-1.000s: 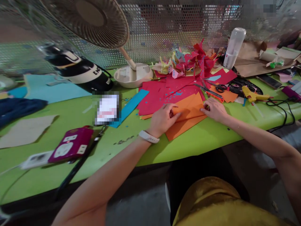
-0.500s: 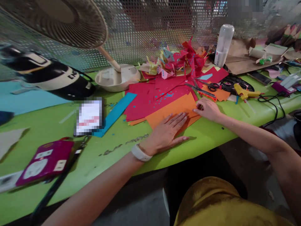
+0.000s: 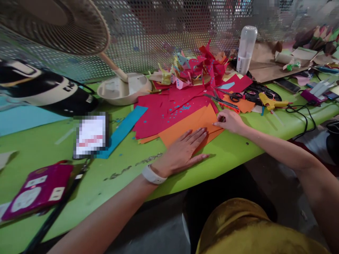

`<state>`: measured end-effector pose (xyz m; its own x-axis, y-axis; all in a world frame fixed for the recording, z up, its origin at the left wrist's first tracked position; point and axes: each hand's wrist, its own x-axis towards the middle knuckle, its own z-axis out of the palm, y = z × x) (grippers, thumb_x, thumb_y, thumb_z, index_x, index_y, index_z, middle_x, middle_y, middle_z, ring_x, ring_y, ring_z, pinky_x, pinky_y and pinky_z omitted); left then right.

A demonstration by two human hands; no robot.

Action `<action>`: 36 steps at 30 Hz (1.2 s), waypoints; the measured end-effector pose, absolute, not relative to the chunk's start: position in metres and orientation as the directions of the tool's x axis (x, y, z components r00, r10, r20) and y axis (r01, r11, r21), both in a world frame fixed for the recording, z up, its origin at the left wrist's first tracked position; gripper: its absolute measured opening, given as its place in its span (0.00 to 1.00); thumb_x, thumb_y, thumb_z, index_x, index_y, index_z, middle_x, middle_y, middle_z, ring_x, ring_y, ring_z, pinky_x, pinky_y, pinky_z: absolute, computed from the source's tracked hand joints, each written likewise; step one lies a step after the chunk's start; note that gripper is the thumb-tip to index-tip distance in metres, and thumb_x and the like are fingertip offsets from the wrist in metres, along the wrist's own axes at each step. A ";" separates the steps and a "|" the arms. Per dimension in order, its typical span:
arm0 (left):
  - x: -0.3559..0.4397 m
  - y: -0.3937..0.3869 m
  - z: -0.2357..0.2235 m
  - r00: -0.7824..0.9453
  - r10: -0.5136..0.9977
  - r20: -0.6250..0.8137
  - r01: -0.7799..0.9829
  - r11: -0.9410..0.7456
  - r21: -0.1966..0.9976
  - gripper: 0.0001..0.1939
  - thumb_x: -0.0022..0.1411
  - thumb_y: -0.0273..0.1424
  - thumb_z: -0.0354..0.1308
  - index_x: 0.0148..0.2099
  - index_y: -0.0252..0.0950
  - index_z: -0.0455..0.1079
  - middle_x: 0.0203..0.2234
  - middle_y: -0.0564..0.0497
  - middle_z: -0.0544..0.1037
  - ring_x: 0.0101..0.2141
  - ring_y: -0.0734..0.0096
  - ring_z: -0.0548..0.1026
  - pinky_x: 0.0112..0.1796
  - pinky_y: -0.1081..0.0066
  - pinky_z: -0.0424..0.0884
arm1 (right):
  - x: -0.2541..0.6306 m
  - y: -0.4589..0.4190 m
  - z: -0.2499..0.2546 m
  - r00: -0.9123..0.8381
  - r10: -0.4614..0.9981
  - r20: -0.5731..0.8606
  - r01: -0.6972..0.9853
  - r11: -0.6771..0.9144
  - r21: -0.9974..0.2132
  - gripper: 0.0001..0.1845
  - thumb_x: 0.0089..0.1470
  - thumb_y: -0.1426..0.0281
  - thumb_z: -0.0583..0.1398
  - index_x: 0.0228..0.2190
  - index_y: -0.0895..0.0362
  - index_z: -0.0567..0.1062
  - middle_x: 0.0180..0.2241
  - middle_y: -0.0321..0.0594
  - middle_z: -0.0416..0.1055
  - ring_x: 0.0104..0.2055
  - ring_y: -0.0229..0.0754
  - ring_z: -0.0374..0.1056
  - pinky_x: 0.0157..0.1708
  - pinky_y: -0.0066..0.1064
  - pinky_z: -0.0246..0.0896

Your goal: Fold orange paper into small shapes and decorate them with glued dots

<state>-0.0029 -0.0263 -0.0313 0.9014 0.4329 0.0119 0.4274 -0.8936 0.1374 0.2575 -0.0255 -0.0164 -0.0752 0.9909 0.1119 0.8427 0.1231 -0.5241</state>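
Note:
My left hand (image 3: 182, 151) lies flat on a sheet of orange paper (image 3: 189, 123), fingers stretched out and thumb apart. At the right edge of that sheet, my right hand (image 3: 229, 121) has its thumb and forefinger curled together in a pinch on the orange paper; the fingertips partly hide the edge. Beneath and behind the orange paper spread red paper sheets (image 3: 150, 113) strewn with small blue dots. Just beyond my right hand lie an orange-handled cutter (image 3: 225, 103) and black-handled scissors (image 3: 233, 96).
Folded paper pieces (image 3: 203, 65) pile up behind the red sheets. On the left are a fan (image 3: 124, 88), a black bottle (image 3: 58, 90), a phone (image 3: 91, 135), a blue strip (image 3: 125, 130) and a purple pouch (image 3: 38, 190). A yellow glue gun (image 3: 270, 102) lies right, near a spray bottle (image 3: 246, 49).
The view has shifted slightly, so the things on the table appear a little further left. Both hands keep nearly the same pose on the orange paper.

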 end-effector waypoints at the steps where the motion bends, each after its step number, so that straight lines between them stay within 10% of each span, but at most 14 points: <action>1: -0.003 -0.026 -0.031 0.902 0.432 0.010 0.426 -0.894 0.135 0.44 0.70 0.58 0.36 0.75 0.34 0.41 0.71 0.41 0.50 0.70 0.57 0.51 0.68 0.56 0.44 | 0.257 -0.026 -0.016 -0.079 0.990 0.114 0.844 0.127 -0.521 0.10 0.55 0.63 0.67 0.30 0.57 0.75 0.36 0.40 0.74 0.34 0.38 0.66 0.34 0.30 0.55; 15: -0.001 -0.027 -0.030 0.900 0.437 -0.004 0.433 -0.890 0.144 0.44 0.69 0.59 0.35 0.75 0.34 0.45 0.71 0.39 0.52 0.70 0.55 0.52 0.68 0.54 0.45 | 0.259 -0.033 -0.013 0.010 0.979 0.204 0.902 0.080 -0.425 0.07 0.60 0.65 0.62 0.36 0.55 0.77 0.43 0.45 0.76 0.45 0.48 0.71 0.44 0.38 0.64; 22: 0.000 -0.026 -0.033 0.900 0.433 0.041 0.422 -0.892 0.160 0.44 0.68 0.59 0.40 0.74 0.35 0.47 0.70 0.38 0.55 0.69 0.52 0.54 0.67 0.52 0.49 | 0.239 -0.062 -0.019 -0.574 0.804 0.153 0.787 0.594 -0.170 0.36 0.64 0.49 0.53 0.62 0.62 0.67 0.66 0.55 0.61 0.69 0.56 0.55 0.67 0.49 0.52; 26: 0.001 -0.026 -0.032 0.896 0.444 -0.005 0.440 -0.886 0.149 0.44 0.69 0.59 0.38 0.74 0.33 0.47 0.71 0.37 0.52 0.70 0.53 0.53 0.67 0.54 0.47 | 0.236 -0.071 -0.028 -0.595 0.802 0.045 0.787 0.594 -0.165 0.50 0.62 0.41 0.48 0.66 0.71 0.59 0.68 0.63 0.51 0.72 0.58 0.48 0.70 0.49 0.45; 36: 0.001 -0.022 -0.025 0.898 0.433 -0.072 0.439 -0.876 0.198 0.45 0.69 0.59 0.37 0.74 0.32 0.46 0.72 0.39 0.49 0.71 0.55 0.49 0.68 0.56 0.43 | 0.254 -0.073 -0.027 -0.588 0.807 0.055 0.792 0.588 -0.165 0.51 0.61 0.40 0.49 0.68 0.67 0.56 0.69 0.59 0.50 0.72 0.56 0.47 0.71 0.49 0.41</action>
